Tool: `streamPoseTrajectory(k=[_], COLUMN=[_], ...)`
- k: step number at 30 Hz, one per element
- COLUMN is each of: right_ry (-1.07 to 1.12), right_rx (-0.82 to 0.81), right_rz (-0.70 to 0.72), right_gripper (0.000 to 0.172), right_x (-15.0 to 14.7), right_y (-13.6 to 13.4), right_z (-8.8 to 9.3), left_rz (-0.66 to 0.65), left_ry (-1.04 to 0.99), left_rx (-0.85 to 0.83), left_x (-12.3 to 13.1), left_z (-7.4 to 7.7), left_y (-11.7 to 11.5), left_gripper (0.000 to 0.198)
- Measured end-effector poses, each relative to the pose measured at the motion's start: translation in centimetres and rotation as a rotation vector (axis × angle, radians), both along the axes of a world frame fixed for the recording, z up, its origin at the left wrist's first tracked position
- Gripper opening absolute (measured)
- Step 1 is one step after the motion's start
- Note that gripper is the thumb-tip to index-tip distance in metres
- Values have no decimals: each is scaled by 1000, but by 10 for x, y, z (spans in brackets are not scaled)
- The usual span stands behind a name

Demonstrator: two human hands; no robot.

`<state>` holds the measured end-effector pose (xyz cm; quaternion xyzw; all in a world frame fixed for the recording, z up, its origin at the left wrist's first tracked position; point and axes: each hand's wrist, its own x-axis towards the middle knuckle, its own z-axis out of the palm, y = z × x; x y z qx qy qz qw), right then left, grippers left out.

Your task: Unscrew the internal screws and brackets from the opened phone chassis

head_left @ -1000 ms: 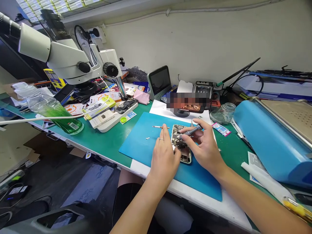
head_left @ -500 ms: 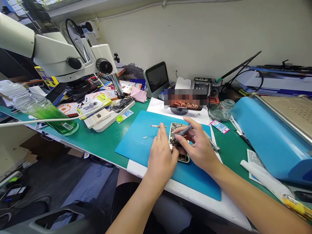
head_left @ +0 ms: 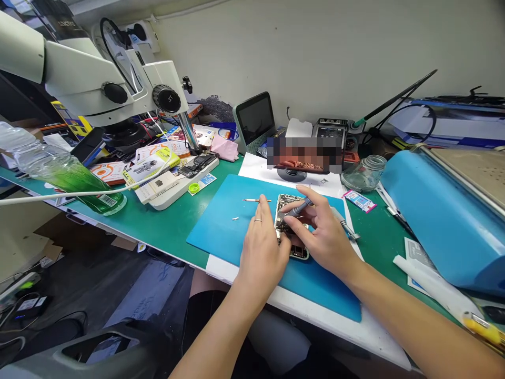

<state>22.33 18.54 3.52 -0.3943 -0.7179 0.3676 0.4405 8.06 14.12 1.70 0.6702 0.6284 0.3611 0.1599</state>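
An opened phone [head_left: 280,219] with bare circuitry lies on a blue mat [head_left: 216,210]. My left hand [head_left: 261,250] rests along its left side, fingers straight and close together, thumb over the lower part of the phone. Pinched in my right hand [head_left: 321,229] is a grey screwdriver [head_left: 301,207], slanting down over the board; its tip is hidden by my fingers. Above my left fingertips lies a thin pen-like tool [head_left: 256,200], with a small white piece [head_left: 235,218] nearby. A silvery tool [head_left: 349,227] lies partly behind my right hand.
A microscope [head_left: 118,95] overhangs the left of the green bench, above a leaning bottle [head_left: 90,192] and stacked boxes. At the back stand a small screen [head_left: 255,118] and a propped display [head_left: 295,160]. Right are a glass jar [head_left: 365,173] and a blue machine [head_left: 434,221].
The view has shifted slightly. Both hands keep nearly the same place at the phone, and the screwdriver remains in my right hand.
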Motion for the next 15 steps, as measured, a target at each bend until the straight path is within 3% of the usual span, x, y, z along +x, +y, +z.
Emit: streamPoseTrajectory(k=[15], right_ry=[-69], right_rx=[108], right_rz=[17], right_gripper=[54], right_x=[0], right_y=[1], right_z=[0], left_rz=[2], left_ry=[2], left_rx=[-15], left_x=[0], left_z=[2], left_y=[-1], left_gripper=[86])
